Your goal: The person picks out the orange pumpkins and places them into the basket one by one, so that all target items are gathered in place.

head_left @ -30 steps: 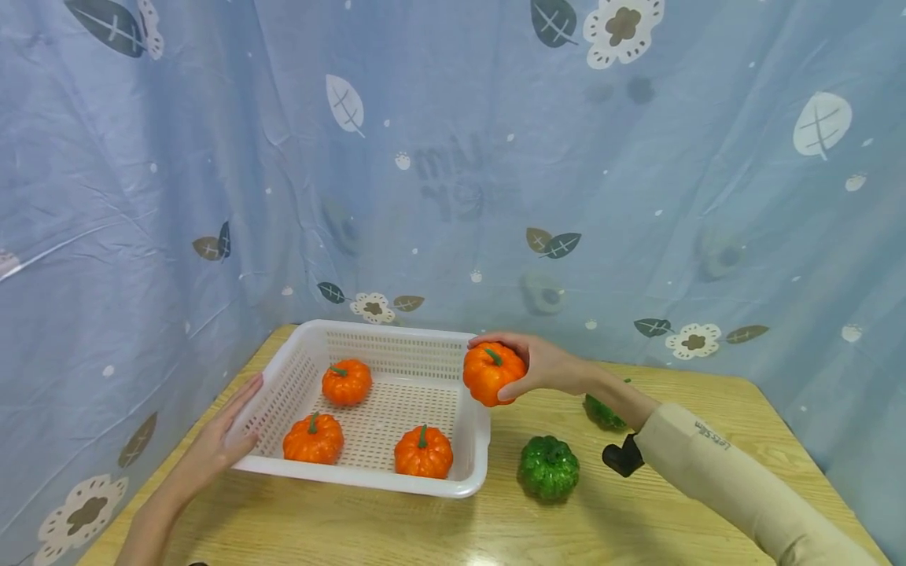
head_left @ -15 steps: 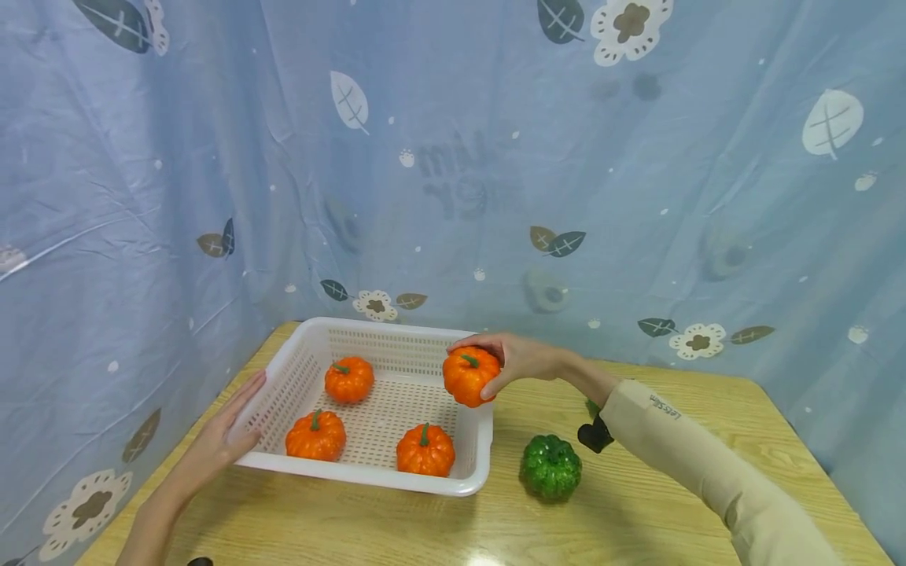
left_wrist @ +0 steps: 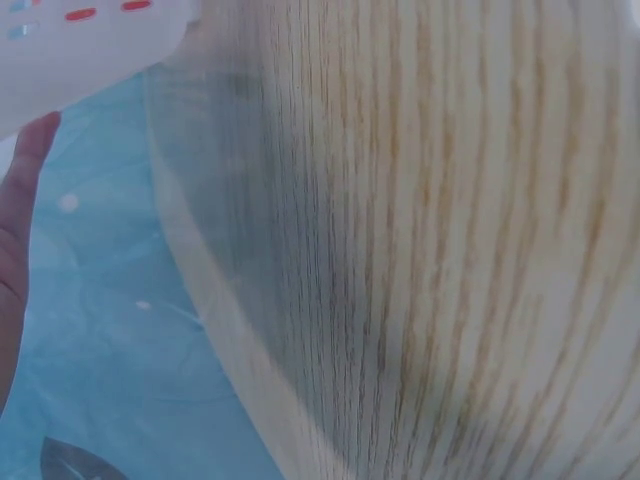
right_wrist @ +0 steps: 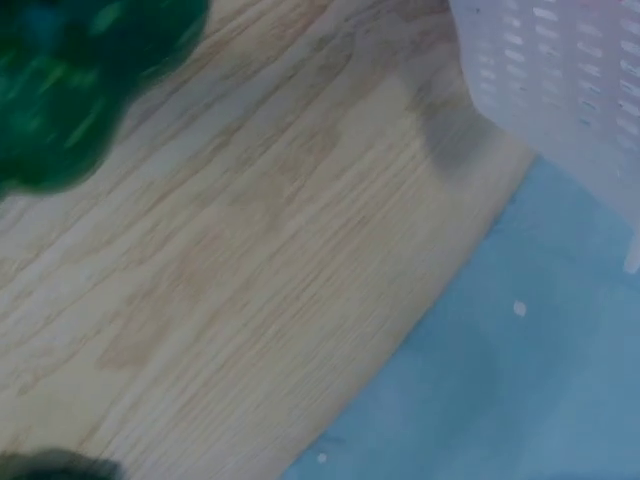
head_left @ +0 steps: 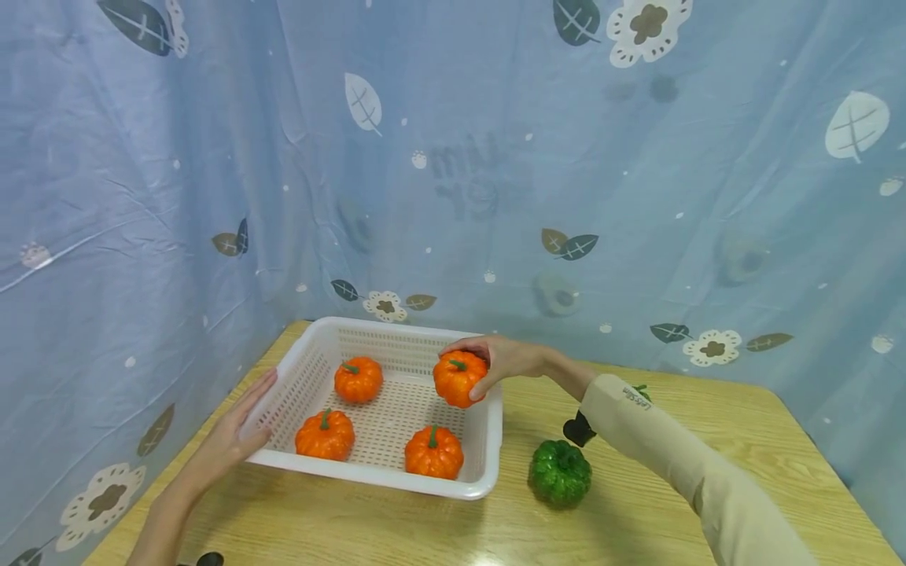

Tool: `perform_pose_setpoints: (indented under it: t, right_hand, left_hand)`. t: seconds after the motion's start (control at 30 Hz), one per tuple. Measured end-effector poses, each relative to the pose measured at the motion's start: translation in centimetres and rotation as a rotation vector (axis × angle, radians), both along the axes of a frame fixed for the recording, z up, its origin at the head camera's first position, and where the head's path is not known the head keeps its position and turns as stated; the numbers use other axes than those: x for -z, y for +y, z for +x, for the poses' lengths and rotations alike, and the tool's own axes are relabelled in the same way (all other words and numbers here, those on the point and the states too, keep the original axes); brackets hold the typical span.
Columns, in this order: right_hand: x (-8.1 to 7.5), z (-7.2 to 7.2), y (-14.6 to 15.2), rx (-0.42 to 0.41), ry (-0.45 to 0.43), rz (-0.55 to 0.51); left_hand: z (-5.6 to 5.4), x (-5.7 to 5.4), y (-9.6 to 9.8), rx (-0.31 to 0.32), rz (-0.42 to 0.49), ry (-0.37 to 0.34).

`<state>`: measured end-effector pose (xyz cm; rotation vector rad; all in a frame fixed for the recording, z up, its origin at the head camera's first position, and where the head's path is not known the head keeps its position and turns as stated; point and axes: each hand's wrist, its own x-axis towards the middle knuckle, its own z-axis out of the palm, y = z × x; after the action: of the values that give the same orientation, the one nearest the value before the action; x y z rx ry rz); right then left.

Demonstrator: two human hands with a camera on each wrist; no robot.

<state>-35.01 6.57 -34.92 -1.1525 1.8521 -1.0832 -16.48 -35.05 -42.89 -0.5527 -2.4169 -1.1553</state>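
In the head view my right hand grips a small orange pumpkin with a green stem, thumb in front and fingers over its back. This pumpkin is inside the back right part of a white slotted plastic basket. Three other orange pumpkins lie in the basket: one at the back left, one front left, one front right. Along the basket's left side my left hand rests with straight fingers; the left wrist view catches only a finger by the basket wall.
To the right of the basket a shiny green pumpkin sits on the wooden table. Behind my right sleeve a second green one is mostly hidden. Blue patterned curtain closes off the back and left.
My right hand has moved left with the orange pumpkin, from over the basket's right rim to inside its back right part. My left hand stays at the basket's side.
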Motion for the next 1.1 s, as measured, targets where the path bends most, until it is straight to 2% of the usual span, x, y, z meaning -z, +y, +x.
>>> perform_pose_setpoints:
  t: [0.43,0.7,0.93,1.1]
  right_hand:
    - [0.2,-1.3,-1.7,-0.068,0.010,0.017]
    - [0.5,-2.0,-2.8,-0.083,0.074,0.116]
    - [1.0,-2.5,-3.9,-0.139,-0.001,0.173]
    - [1.4,-3.0,-4.4,-0.174,0.027,0.209]
  left_hand:
    - [0.0,0.0,0.0,-0.021,-0.013,0.003]
    - [0.0,0.4,-0.1,-0.003,-0.004,0.030]
    - [0.1,0.4,-0.1,-0.027,-0.010,0.009]
    - [0.0,0.2,0.0,-0.024,-0.015,0.004]
